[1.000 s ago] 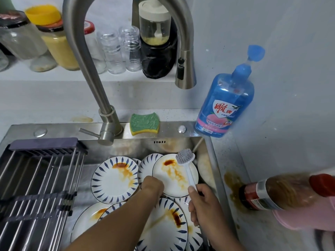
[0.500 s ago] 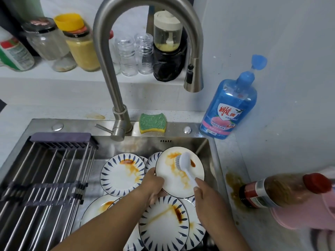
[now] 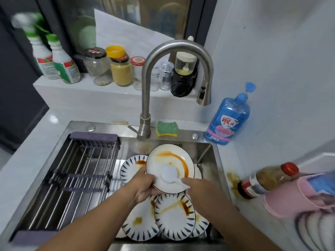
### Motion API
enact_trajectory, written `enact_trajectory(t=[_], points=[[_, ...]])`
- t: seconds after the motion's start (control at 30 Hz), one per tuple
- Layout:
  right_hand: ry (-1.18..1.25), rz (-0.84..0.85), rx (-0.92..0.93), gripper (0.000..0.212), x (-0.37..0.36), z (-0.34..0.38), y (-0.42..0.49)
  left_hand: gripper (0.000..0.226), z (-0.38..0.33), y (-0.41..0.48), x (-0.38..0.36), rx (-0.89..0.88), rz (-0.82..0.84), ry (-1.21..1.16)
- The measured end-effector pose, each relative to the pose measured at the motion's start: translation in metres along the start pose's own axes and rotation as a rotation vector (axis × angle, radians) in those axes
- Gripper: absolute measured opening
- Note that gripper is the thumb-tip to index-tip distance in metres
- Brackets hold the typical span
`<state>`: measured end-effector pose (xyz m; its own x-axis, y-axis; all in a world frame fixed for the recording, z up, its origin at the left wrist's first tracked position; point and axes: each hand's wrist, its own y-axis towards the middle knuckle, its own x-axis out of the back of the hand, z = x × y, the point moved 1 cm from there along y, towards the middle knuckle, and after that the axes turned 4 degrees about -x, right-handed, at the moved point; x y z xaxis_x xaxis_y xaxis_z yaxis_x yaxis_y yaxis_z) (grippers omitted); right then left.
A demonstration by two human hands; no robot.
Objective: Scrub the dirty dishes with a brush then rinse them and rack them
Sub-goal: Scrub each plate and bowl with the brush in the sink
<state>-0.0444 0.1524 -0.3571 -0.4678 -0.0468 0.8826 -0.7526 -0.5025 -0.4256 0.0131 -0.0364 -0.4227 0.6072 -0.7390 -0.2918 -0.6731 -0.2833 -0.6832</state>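
Observation:
My left hand (image 3: 143,187) grips the near-left rim of a white plate (image 3: 166,156) smeared with orange-brown sauce, lifted and tilted above the sink. My right hand (image 3: 197,187) holds a white dish brush (image 3: 169,173) whose head presses on the plate's centre; its handle is mostly hidden in my fist. Below lie several dirty blue-patterned plates (image 3: 174,214) stacked in the steel sink (image 3: 208,156). A roll-up drying rack (image 3: 72,178) with nothing on it spans the sink's left half.
The tall faucet (image 3: 146,98) arches over the plates, no water running. A green-yellow sponge (image 3: 166,129) lies on the sink ledge beside a blue detergent bottle (image 3: 229,120). A sauce bottle (image 3: 266,180) lies tipped on the stained right counter by a pink container (image 3: 293,198). Jars line the back shelf.
My left hand has lifted the stained plate clear of the pile and tilted it up. The brush head has moved onto the plate's centre, smearing the sauce into an arc.

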Motion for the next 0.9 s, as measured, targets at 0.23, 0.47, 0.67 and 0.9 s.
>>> enact_trajectory(t=[0.23,0.47,0.67,0.9], points=[[0.021,-0.045,-0.042,0.043,0.023,0.029,-0.005,0.065,-0.001,-0.041,0.019,-0.004,0.062,0.124],[-0.029,0.038,0.019,0.041,0.008,0.041,-0.047,0.069,-0.008,-0.051,0.047,-0.048,0.011,0.019],[-0.040,-0.091,-0.035,0.044,0.027,0.030,-0.024,0.068,-0.010,-0.068,0.040,-0.068,0.039,0.087],[-0.059,0.122,0.164,0.044,0.037,0.026,-0.045,0.074,-0.013,-0.066,0.021,-0.094,-0.032,0.007]])
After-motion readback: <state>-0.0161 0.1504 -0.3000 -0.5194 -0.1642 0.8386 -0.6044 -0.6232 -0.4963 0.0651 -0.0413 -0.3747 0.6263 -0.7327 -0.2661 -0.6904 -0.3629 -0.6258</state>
